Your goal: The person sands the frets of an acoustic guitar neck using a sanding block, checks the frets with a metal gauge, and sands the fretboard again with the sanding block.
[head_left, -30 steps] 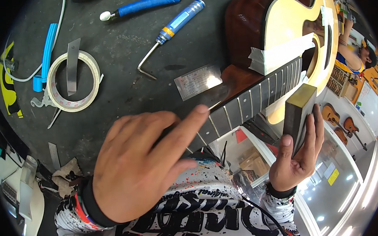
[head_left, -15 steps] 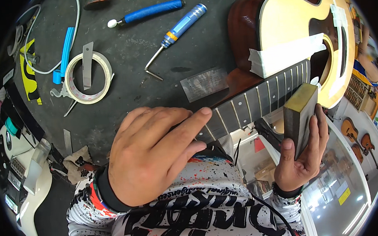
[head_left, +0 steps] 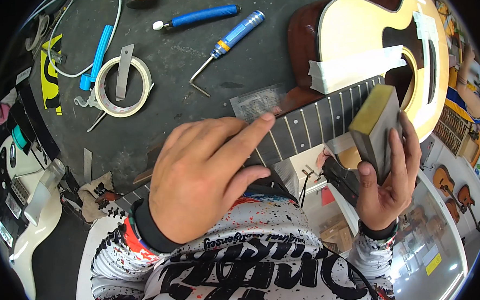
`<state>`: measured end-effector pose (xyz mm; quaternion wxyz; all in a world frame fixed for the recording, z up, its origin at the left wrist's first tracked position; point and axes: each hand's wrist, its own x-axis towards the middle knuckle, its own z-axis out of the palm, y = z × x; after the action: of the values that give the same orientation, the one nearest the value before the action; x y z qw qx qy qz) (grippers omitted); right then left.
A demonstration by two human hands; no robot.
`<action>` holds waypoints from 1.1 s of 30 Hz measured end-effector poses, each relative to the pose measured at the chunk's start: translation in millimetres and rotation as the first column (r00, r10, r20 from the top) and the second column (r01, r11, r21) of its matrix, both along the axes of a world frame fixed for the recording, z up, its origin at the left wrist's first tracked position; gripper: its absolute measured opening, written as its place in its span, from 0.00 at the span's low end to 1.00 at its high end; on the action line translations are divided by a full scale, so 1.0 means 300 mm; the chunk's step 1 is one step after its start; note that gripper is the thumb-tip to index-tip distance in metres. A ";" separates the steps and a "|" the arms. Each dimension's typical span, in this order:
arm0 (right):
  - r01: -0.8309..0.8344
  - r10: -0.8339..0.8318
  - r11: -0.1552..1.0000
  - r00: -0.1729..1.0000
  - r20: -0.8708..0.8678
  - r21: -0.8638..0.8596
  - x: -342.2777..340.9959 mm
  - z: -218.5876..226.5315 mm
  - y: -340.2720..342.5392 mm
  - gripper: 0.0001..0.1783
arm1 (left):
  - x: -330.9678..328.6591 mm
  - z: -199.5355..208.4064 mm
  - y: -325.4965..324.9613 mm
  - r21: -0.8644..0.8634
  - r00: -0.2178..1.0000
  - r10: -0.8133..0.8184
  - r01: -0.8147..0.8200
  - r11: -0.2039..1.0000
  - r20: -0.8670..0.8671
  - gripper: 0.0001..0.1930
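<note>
While the acoustic guitar (head_left: 353, 32) lies along the near edge of the tabletop (head_left: 171, 88), its body toward the right edge, the left hand (head_left: 203, 168) spreads loosely over its fretboard (head_left: 315, 122), index finger extended (whether it grips anything, I cannot tell). Half-curled, the right hand (head_left: 389, 196) holds a grey block (head_left: 378, 134) near the fretboard's body end. Farther back lie a bent-tipped tool (head_left: 240, 32) and, toward the left edge, a tape roll (head_left: 99, 92).

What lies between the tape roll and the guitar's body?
In the head view, a blue-handled tool with a bent tip lies on the dark table between the tape roll and the guitar; a thin card lies lower, nearer the guitar.
</note>
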<state>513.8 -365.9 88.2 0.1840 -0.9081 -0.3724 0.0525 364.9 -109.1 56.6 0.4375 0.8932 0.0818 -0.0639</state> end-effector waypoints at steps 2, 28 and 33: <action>-0.202 0.203 0.979 0.969 -0.142 0.022 0.056 0.022 0.002 0.33 | -0.023 0.001 0.009 0.031 1.000 0.006 -0.007 0.999 0.018 0.35; -0.770 0.693 0.635 0.536 -0.481 0.057 0.216 0.087 0.378 0.30 | -0.359 -0.048 0.052 0.386 0.934 0.343 -0.355 0.851 0.102 0.42; -0.797 0.727 0.590 0.455 -0.515 0.130 0.211 0.056 0.397 0.31 | -0.363 -0.054 0.057 0.396 0.927 0.353 -0.373 0.839 0.124 0.42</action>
<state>577.2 -246.9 105.0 0.1739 -0.6033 -0.6707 0.3949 256.0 -91.9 40.3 0.2450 0.9346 0.2508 0.0595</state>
